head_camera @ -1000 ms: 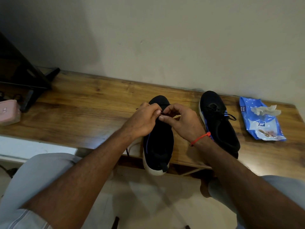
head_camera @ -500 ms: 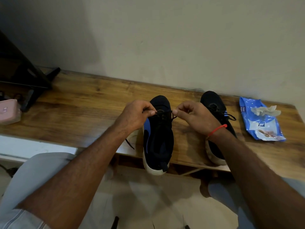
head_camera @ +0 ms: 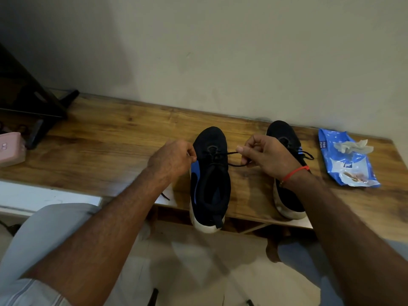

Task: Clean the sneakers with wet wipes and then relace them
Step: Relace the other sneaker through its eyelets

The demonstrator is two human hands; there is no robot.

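Both hands pull a black lace (head_camera: pixel 234 159) taut across the near sneaker (head_camera: pixel 209 180), which lies on the wooden surface (head_camera: pixel 110 151) with its heel overhanging the front edge. Left hand (head_camera: pixel 171 159) is curled at the shoe's left side, apparently pinching one lace end, though the lace itself is hidden there; right hand (head_camera: pixel 265 157) pinches a loop between thumb and fingertips. Its mate, the second sneaker (head_camera: pixel 284 191), sits just to the right, already laced, with the blue wipes pack (head_camera: pixel 346 164) beyond it. Cinching this knot well likely calls for an even, outward pull on both sides, keeping the loop from slipping through.
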